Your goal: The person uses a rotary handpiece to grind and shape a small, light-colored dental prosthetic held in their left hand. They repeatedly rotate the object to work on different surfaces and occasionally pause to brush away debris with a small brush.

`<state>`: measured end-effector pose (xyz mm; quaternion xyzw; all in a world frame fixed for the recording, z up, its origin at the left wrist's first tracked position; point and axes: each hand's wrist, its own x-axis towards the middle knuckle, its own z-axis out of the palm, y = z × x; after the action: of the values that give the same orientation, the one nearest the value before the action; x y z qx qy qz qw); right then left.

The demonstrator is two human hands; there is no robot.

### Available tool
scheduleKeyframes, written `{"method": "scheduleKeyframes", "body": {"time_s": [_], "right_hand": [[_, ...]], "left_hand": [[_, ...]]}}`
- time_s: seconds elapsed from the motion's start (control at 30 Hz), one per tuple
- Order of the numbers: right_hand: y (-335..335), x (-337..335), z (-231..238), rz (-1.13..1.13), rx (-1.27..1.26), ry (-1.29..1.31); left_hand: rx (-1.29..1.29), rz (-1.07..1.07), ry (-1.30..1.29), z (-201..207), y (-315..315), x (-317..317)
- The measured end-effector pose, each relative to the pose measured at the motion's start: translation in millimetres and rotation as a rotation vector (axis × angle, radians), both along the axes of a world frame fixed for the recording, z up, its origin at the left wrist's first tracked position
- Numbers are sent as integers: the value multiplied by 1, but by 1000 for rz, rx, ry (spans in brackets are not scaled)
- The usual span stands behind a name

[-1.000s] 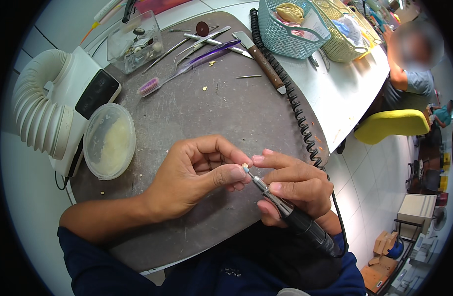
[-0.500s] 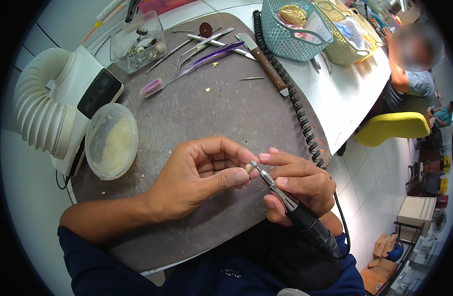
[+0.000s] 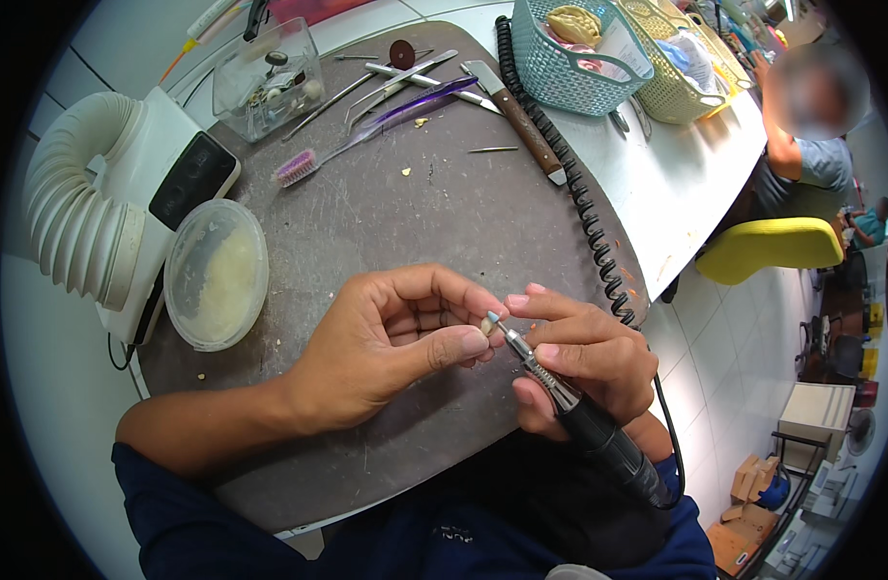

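Between the thumb and fingertips of my left hand [image 3: 376, 338] is a small cream-coloured dental crown [image 3: 487, 328]. My right hand [image 3: 608, 362] grips a black and silver rotary handpiece [image 3: 603, 445] like a pen, its cord running off the back end. A small pale blue grinding tip [image 3: 493, 316] on the handpiece is at the crown's upper edge and appears to touch it. Both hands are close together over the grey work mat [image 3: 366, 227]. My left fingers hide part of the crown.
A round plastic tub [image 3: 217, 309] with pale powder and a white hose unit [image 3: 86, 193] stand left. Beyond lie a purple toothbrush [image 3: 405, 111], a brown-handled knife [image 3: 526, 130] and a clear box [image 3: 270, 82]. A coiled cord [image 3: 589, 217] runs right; baskets [image 3: 579, 68] and a person [image 3: 811, 145] are farther.
The handpiece has shifted slightly left, bringing its blue tip over the crown's upper edge. My left hand has hardly moved and still pinches the crown.
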<state>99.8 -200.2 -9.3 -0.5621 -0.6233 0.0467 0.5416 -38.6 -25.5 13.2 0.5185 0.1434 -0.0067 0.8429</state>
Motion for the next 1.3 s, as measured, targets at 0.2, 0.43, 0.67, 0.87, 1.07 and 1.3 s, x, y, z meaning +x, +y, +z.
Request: {"method": "scheduleKeyframes", "body": {"time_s": [0.2, 0.43, 0.67, 0.87, 1.07, 1.3], "right_hand": [[2, 0, 2, 31, 5, -5], [0, 0, -1, 7, 4, 12], [0, -1, -1, -10, 3, 3], [2, 0, 4, 37, 7, -28], [0, 0, -3, -2, 26, 33], [2, 0, 2, 36, 31, 21]], "left_hand": [[2, 6, -2, -1, 0, 0], [-1, 1, -2, 0, 1, 0], [4, -4, 3, 0, 1, 0], [8, 10, -13, -2, 0, -1], [-29, -3, 10, 2, 1, 0], [-55, 15, -10, -4, 1, -1]]}}
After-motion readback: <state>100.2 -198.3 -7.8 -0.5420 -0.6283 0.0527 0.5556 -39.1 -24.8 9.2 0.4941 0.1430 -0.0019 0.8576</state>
